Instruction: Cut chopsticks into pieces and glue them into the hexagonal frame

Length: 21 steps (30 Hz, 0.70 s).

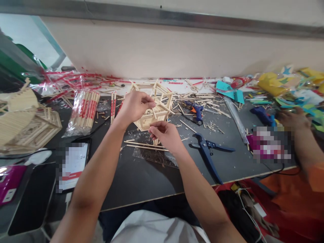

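Note:
A many-sided frame of stacked wooden sticks (164, 116) stands on the dark table in front of me. Above its left side is my left hand (136, 105), thumb and fingers pinched together; whatever they hold is too small to make out. My right hand (165, 134) is lower, by the near side of the frame. Its fingertips are pressed together too, and their contents are hidden. Below the hands, several long thin sticks (144, 145) lie across a clear ruler (154, 157). Blue cutters (208, 152) rest with handles apart, right of my right hand.
A blue glue gun (198, 113) lies among stick offcuts. Left are wrapped chopsticks (84, 109), a phone (74, 165) and another stick structure (32, 131). At right, a co-worker's hand (295, 118) is near a second blue glue gun (263, 114) and coloured paper (272, 84).

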Each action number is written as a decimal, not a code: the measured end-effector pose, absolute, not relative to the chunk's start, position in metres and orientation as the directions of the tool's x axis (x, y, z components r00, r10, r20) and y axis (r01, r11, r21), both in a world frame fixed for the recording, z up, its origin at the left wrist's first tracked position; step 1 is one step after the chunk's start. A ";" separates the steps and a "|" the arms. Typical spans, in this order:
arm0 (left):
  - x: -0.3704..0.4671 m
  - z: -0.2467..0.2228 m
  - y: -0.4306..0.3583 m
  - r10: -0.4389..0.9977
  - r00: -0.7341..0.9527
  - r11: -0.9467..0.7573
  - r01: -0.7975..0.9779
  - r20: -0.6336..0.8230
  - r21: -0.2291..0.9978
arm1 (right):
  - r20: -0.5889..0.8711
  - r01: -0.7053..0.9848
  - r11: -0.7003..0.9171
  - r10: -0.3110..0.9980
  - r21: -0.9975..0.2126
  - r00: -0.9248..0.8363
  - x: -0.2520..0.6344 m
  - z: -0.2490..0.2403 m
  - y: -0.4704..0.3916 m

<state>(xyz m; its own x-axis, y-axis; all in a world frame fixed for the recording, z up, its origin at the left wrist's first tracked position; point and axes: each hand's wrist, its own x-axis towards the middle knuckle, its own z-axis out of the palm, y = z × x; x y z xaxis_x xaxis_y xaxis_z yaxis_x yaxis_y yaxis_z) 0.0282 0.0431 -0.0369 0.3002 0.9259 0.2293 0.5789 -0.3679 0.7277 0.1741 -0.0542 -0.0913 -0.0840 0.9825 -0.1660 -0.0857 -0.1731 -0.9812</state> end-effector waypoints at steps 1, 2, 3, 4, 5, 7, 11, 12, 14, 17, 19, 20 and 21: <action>0.028 -0.037 0.043 0.924 0.304 -0.373 0.579 0.232 0.725 | -0.157 -0.081 -0.163 0.985 -0.983 -0.068 0.176 -0.092 -0.053; 0.028 -0.037 0.043 0.922 0.307 -0.377 0.581 0.235 0.721 | -0.147 -0.082 -0.151 0.988 -0.985 -0.053 0.178 -0.093 -0.052; 0.028 -0.037 0.043 0.921 0.309 -0.381 0.582 0.238 0.718 | -0.135 -0.088 -0.138 0.990 -0.987 -0.038 0.180 -0.093 -0.052; 0.028 -0.037 0.043 0.920 0.311 -0.384 0.583 0.240 0.716 | -0.121 -0.095 -0.122 0.992 -0.988 -0.025 0.182 -0.094 -0.051; 0.028 -0.037 0.043 0.919 0.312 -0.385 0.584 0.240 0.715 | -0.106 -0.100 -0.107 0.994 -0.989 -0.016 0.183 -0.094 -0.050; 0.028 -0.036 0.042 0.921 0.310 -0.381 0.587 0.237 0.714 | -0.085 -0.096 -0.085 0.996 -0.992 -0.009 0.184 -0.093 -0.050; 0.029 -0.035 0.041 0.926 0.300 -0.370 0.587 0.231 0.720 | -0.074 -0.014 -0.075 0.997 -0.997 -0.015 0.185 -0.088 -0.052; 0.029 -0.036 0.041 0.925 0.300 -0.371 0.583 0.234 0.722 | -0.059 0.035 -0.058 0.998 -0.998 -0.010 0.188 -0.085 -0.054; 0.029 -0.036 0.041 0.923 0.301 -0.376 0.577 0.239 0.725 | -0.007 0.185 -0.007 1.000 -0.983 0.001 0.196 -0.080 -0.060; 0.029 -0.036 0.040 0.926 0.299 -0.367 0.579 0.230 0.728 | 0.056 0.509 0.076 0.997 -0.857 -0.055 0.217 -0.071 -0.079; 0.030 -0.034 0.039 0.932 0.292 -0.351 0.584 0.214 0.732 | 0.033 0.685 0.143 0.985 -0.715 -0.172 0.233 -0.068 -0.096; 0.031 -0.033 0.038 0.936 0.286 -0.341 0.585 0.206 0.736 | -0.003 0.732 0.172 0.973 -0.660 -0.231 0.240 -0.067 -0.105; 0.032 -0.032 0.038 0.940 0.279 -0.330 0.586 0.198 0.740 | -0.045 0.763 0.196 0.958 -0.616 -0.283 0.246 -0.068 -0.114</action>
<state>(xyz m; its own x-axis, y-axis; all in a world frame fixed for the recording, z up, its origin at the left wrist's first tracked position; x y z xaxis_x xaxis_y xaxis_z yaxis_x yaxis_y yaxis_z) 0.0318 0.0378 -0.0322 0.2793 0.9395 0.1982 0.5857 -0.3302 0.7402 0.2458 -0.1136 -0.0675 -0.2825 0.9582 -0.0447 0.7630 0.1963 -0.6159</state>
